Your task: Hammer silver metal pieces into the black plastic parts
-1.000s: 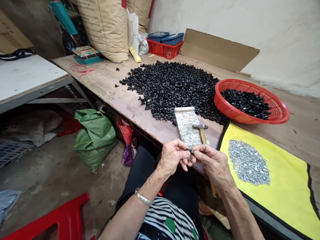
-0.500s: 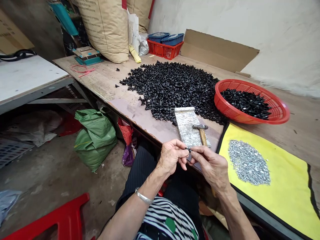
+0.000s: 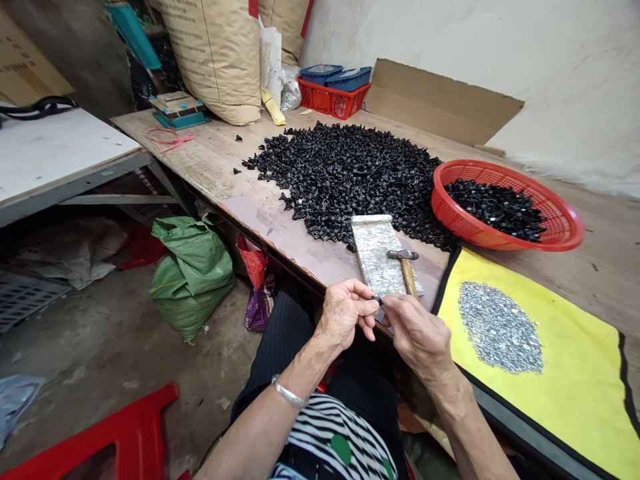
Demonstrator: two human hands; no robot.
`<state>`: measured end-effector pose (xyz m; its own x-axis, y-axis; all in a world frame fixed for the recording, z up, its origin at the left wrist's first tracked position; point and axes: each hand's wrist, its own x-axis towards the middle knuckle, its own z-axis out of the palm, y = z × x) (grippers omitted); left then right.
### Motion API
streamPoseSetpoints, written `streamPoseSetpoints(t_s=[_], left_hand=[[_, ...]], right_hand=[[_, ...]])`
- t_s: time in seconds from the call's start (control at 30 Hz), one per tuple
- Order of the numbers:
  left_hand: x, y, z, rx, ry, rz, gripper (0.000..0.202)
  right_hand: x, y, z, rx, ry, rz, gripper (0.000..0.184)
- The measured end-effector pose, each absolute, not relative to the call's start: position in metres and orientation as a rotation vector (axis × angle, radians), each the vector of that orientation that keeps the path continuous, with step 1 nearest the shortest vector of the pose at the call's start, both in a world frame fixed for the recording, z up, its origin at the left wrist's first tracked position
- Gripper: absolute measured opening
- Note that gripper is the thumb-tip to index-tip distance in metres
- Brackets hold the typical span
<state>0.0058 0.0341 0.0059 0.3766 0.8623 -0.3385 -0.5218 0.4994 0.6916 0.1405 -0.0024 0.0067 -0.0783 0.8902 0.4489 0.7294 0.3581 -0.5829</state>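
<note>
My left hand (image 3: 345,313) and my right hand (image 3: 415,330) meet above the table's front edge, pinching a small black piece (image 3: 376,301) between their fingertips. Its shape is mostly hidden by my fingers. Just beyond them lie a scuffed metal block (image 3: 380,257) and a small wooden-handled hammer (image 3: 406,267). A large heap of black plastic pieces (image 3: 345,177) spreads across the wooden table (image 3: 200,150). To the right, a red plastic basket (image 3: 443,193) holds more black pieces, and a silvery pile of tiny metal parts (image 3: 500,327) lies on a yellow cloth (image 3: 585,380).
A red crate (image 3: 330,99) holding blue trays and tall paper sacks (image 3: 215,60) stand at the table's back. A white table (image 3: 55,150) stands on the left. A green bag (image 3: 193,280) and a red stool (image 3: 95,440) are on the floor.
My right hand has closed in, its fingers curling around the small black piece. My view has shifted slightly, and both hands have stayed together at the piece.
</note>
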Motion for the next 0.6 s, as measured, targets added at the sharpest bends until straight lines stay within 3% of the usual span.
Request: streamPoseSetpoints(t_s=[0.13,0.23,0.37,0.53,0.6], left_hand=[[0.006,0.035,0.004,0.532,0.741,0.933,0.027],[0.006,0.036,0.005,0.535,0.729,0.941,0.028],[0.005,0.038,0.004,0.552,0.725,0.956,0.027],[0.001,0.039,0.000,0.501,0.754,1.003,0.026],[-0.001,0.039,0.001,0.456,0.774,1.047,0.028]], right_hand=[[0.143,-0.001,0.003,-1.368,-1.861,0.247,0.016],[0.137,-0.003,0.007,-1.440,-1.645,0.491,0.011],[0.134,-0.007,0.010,-1.553,-1.172,0.866,0.032],[0.158,-0.014,0.014,-1.718,-1.318,0.519,0.018],[0.169,-0.017,0.017,-1.658,-1.331,0.541,0.015]])
